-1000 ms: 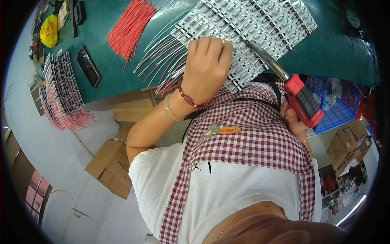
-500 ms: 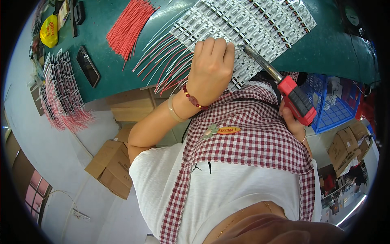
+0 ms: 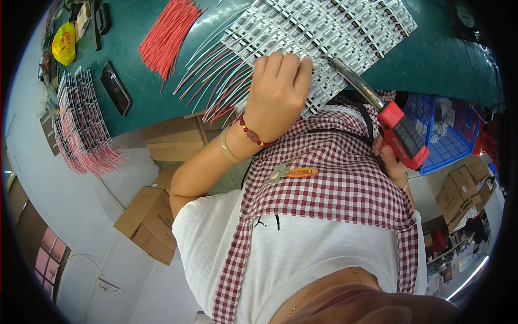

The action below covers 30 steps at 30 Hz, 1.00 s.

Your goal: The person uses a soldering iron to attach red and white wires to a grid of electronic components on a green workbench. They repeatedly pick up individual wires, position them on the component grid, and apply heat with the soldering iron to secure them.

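A panel of small grey-white circuit boards lies on the green table, with red and white wires fanning out from its left side. Over the panel's near part is my left hand, its fingers curled and pinched; the fingertips and whatever they hold are hidden. My right hand is wrapped around the red and black handle of a soldering iron. The iron's metal shaft slants up to the left, and its tip is above the boards, a little right of my left fingers.
A bundle of red wires lies left of the panel. Farther left are a phone, wired boards in a stack and a yellow bag. A blue crate stands at the right; cardboard boxes are below the table.
The soldering iron has shifted slightly right and down in the picture, its tip drawing a little away from my left fingers. My left hand remains closed in nearly the same place.
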Motion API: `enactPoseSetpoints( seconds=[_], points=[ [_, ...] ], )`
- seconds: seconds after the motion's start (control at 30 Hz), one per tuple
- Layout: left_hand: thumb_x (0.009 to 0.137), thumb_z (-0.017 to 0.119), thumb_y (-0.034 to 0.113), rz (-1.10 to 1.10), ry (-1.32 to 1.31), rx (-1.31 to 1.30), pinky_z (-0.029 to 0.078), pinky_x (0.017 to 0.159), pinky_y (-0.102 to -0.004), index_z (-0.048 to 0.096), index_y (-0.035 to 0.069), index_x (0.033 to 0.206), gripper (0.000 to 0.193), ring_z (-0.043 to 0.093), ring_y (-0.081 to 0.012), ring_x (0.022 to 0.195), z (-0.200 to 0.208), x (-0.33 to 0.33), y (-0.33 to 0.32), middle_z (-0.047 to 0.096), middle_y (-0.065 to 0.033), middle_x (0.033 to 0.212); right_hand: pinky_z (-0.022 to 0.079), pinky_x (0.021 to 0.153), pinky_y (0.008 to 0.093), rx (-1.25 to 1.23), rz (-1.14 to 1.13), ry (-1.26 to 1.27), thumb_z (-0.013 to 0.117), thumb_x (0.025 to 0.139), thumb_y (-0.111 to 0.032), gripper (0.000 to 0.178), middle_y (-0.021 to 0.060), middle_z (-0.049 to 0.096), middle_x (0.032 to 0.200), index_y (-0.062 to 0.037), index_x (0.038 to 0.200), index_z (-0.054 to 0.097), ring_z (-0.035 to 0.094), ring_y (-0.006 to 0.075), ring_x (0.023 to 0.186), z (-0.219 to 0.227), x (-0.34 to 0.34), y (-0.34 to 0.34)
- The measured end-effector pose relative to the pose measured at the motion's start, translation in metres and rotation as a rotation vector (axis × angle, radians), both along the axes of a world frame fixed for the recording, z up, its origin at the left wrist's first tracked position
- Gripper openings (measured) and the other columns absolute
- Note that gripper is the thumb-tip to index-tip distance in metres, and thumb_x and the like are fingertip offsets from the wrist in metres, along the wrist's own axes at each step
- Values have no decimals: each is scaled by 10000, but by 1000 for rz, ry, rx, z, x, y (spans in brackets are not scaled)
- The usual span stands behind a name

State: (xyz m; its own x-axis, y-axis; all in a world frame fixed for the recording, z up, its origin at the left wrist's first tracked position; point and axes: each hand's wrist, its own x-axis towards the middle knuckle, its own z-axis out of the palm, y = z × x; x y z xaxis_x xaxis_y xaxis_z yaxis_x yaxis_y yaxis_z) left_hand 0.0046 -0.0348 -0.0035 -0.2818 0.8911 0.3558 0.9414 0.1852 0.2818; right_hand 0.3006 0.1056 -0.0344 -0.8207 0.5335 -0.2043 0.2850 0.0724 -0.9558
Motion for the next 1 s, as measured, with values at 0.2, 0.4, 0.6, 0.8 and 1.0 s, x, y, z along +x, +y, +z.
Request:
enactPoseSetpoints(
  seconds=[0.2, 0.4, 0.6, 0.8, 1.0],
  points=[
    [713, 585, 31, -9, -26, -27, 380, 657, -339, 625, -43, 942, 244, 478, -228, 733, -4, 6, 2, 470, -84, 777, 518, 744, 323, 58, 32, -33, 674, 825, -119, 239, 129, 683, 957, 13, 1023, 667, 665, 224, 840, 7, -9, 0],
    [711, 570, 46, -15, -2, -38, 382, 660, -340, 607, -65, 915, 235, 475, -235, 742, -5, 7, 3, 465, -95, 778, 516, 741, 334, 160, 65, -46, 670, 816, -89, 214, 138, 683, 941, 14, 1004, 670, 665, 236, 832, 8, -13, 0],
    [710, 611, 14, 34, -35, -57, 381, 648, -339, 647, 12, 962, 254, 492, -215, 720, 1, 7, 3, 469, -55, 758, 517, 772, 329, 48, -9, -59, 663, 821, -74, 237, 142, 688, 969, 26, 1036, 665, 671, 236, 856, 3, 4, -1],
    [694, 622, 11, 31, -17, 18, 391, 636, -337, 665, 20, 945, 255, 491, -215, 692, -6, 8, 0, 491, -55, 746, 517, 775, 316, 12, -28, -18, 665, 823, -94, 250, 128, 691, 953, 31, 1040, 664, 674, 219, 852, 6, -5, -1],
    [687, 626, 0, 32, -15, 45, 394, 629, -330, 667, 17, 939, 256, 489, -211, 684, -8, 7, 1, 487, -54, 741, 521, 749, 310, 36, 9, -32, 671, 814, -108, 245, 130, 691, 931, 25, 1019, 669, 678, 219, 814, 11, -10, 1]
  ],
)
